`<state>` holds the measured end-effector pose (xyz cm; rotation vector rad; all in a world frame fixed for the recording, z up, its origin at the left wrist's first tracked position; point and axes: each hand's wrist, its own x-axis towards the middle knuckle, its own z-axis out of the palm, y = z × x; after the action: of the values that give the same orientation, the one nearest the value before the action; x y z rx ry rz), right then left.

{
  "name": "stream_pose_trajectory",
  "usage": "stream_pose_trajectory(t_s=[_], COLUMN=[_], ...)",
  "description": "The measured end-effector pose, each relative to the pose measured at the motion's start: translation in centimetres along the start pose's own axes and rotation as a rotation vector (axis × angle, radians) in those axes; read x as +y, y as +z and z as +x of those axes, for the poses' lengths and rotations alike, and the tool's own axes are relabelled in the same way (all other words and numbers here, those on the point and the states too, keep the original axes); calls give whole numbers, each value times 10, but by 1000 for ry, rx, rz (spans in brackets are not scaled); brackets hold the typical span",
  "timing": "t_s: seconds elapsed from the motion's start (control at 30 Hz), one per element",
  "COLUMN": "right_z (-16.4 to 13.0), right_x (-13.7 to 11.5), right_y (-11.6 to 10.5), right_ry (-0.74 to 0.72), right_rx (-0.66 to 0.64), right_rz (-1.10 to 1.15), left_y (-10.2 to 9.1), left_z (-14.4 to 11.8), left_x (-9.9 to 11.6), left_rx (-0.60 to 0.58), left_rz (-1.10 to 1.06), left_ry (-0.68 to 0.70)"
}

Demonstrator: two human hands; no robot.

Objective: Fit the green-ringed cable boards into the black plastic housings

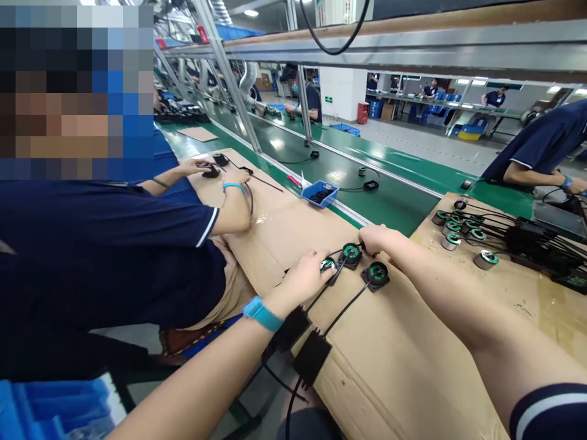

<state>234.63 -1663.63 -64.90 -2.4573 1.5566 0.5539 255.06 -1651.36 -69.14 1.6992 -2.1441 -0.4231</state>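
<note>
My left hand [303, 276], with a blue band on its wrist, has its fingers closed on a small round motor part [328, 265] with a green circuit ring. Beside it, a similar part in a black square housing [350, 254] lies on the cardboard. My right hand [378, 237] is just beyond, its fingers curled around something dark, mostly hidden. Nearer me is another black-housed part [376, 275]. Its cable runs down to a finned black box [312, 357] at the cardboard's edge. A second black box [291, 330] sits partly behind my left forearm.
Cardboard [403, 354] covers the bench. On the left, a co-worker's hands [238, 178] handle similar parts. A blue tray [320, 194] of black pieces stands by the green conveyor [394, 211]. Several metal motor parts [452, 241] with cables lie on the right; another person works beyond.
</note>
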Motion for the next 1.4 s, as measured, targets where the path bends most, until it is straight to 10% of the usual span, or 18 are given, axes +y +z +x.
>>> stream_pose_trajectory(t_s=[0.23,0.53,0.73,0.93,1.13,1.4], right_z=[57,96,6,-135,-160,-164], right_x=[4,-33,-59,-129,-171,-136], right_y=[19,27,34,83,123,68], right_ry=[61,-21,-69,-560,-476,-500], right_rx=[366,448,651,423,350,269], right_rz=[190,381,444,295,33,239], left_y=[8,-15,-20,-4,39,0], left_z=[28,65,32,-118,-185,-153], left_x=[-20,-38,-36,-36,-40,-25], left_rx=[-141,-257,-39,519,145,-50], left_rz=[12,232,93,-82,136,149], left_ry=[61,-1,61,-66,21,86])
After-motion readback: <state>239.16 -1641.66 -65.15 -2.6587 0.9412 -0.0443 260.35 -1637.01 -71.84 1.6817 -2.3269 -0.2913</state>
